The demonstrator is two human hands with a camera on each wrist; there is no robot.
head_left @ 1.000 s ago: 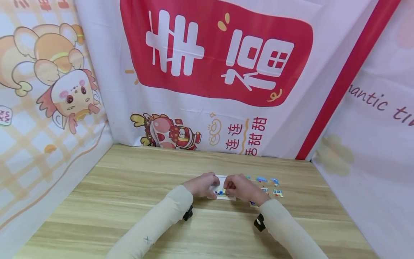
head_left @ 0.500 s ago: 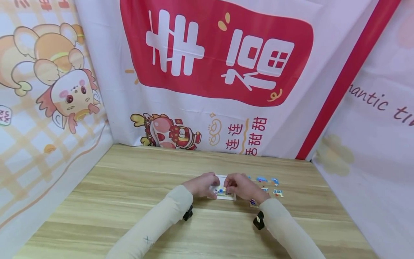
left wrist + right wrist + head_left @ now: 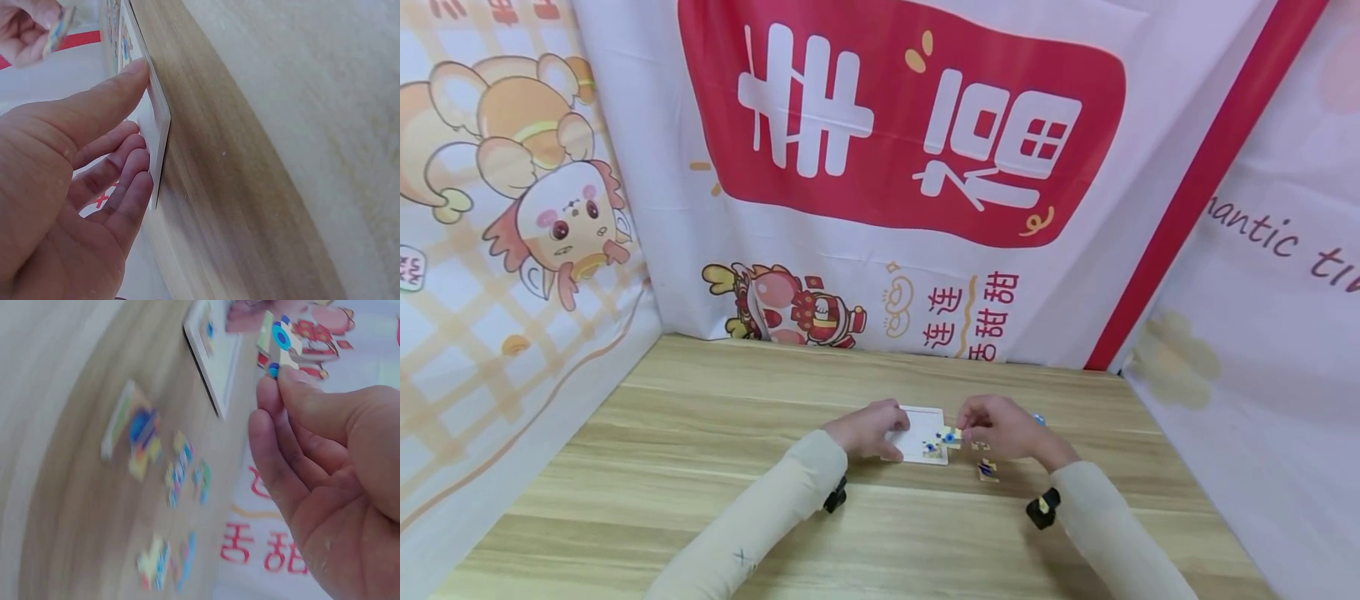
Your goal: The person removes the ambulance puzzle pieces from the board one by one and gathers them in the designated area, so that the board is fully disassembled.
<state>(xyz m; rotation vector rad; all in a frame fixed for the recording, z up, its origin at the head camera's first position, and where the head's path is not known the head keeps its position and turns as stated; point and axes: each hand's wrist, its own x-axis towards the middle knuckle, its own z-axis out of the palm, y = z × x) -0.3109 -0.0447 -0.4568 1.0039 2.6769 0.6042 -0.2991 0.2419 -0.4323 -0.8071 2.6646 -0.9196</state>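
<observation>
A flat white puzzle tray [image 3: 917, 425] lies on the table, with one printed jigsaw piece [image 3: 932, 450] in its front right corner. My left hand [image 3: 868, 429] rests at the tray's left end. In the left wrist view, its thumb [image 3: 115, 97] lies straight along one edge and the fingertips touch the tray's end. Just right of the tray, my right hand [image 3: 1003, 429] pinches a jigsaw piece [image 3: 281, 339] with a blue wheel print between thumb and index finger. That piece is raised off the table, overlapping the tray's right rim in the head view.
Several loose jigsaw pieces lie right of the tray, including one with a dark blue print [image 3: 139, 428] nearest the front and others [image 3: 179, 470] behind it. My right hand partly hides them in the head view. Printed cloth [image 3: 880, 283] hangs behind the wooden table [image 3: 722, 417].
My right hand has moved right from over the tray, carrying the blue-wheel jigsaw piece. More of the tray's white base shows now. My left hand has stayed put.
</observation>
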